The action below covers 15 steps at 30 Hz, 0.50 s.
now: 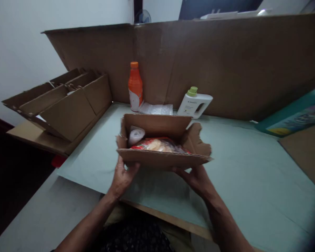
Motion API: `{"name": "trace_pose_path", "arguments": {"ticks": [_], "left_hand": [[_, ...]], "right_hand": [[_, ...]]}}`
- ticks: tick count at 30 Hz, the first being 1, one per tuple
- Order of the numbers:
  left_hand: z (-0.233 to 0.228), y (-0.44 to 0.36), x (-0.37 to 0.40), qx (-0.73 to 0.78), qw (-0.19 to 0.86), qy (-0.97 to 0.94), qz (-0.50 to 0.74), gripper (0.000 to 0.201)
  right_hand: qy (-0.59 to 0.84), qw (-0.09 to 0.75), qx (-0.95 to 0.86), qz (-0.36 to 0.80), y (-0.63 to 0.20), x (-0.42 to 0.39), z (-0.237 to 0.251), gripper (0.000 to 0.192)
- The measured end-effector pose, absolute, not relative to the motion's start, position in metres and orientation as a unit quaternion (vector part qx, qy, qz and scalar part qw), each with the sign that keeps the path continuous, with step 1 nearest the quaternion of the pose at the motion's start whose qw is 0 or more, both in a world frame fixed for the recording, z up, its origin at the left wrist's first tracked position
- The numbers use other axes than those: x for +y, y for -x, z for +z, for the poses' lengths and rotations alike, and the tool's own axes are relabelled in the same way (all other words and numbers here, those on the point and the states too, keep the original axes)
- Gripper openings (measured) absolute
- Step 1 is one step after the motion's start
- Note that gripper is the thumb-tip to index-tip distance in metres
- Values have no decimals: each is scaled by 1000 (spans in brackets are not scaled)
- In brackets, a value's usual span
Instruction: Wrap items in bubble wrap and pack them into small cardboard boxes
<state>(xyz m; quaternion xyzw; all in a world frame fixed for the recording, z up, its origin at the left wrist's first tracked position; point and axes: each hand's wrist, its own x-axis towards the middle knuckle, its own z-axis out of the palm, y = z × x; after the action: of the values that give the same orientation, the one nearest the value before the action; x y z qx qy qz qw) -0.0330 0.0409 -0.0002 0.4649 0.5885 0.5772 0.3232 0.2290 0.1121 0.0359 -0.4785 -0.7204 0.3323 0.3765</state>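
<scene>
Between my two hands is a small open cardboard box (157,159) with torn, ragged side flaps. My left hand (123,177) grips its lower left corner, thumb against the front wall. My right hand (195,177) holds the lower right corner in much the same way. Inside lies a red-edged plastic packet (160,144) with pale contents. A white roll (136,135), partly in clear wrap, sits in the box's left end. The fingers under the box are hidden, and I cannot tell whether the box touches the table.
Behind the box are an orange bottle (135,87), a bubble-wrap sheet (156,109) and a white jug (194,105) with a green cap. A divided cardboard box (68,112) stands left. A teal bottle (294,113) leans at right. A tall cardboard wall (225,66) borders the pale green tabletop (241,189).
</scene>
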Motion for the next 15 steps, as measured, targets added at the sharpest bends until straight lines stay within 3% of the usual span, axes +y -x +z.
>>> {"name": "trace_pose_path", "arguments": {"ticks": [8, 15], "left_hand": [[-5, -9, 54, 525, 371, -517, 566, 78], [21, 61, 89, 578, 214, -438, 654, 69]], "right_hand": [[560, 366, -687, 282, -279, 115, 35, 61], [451, 377, -745, 315, -162, 206, 68, 55]]}}
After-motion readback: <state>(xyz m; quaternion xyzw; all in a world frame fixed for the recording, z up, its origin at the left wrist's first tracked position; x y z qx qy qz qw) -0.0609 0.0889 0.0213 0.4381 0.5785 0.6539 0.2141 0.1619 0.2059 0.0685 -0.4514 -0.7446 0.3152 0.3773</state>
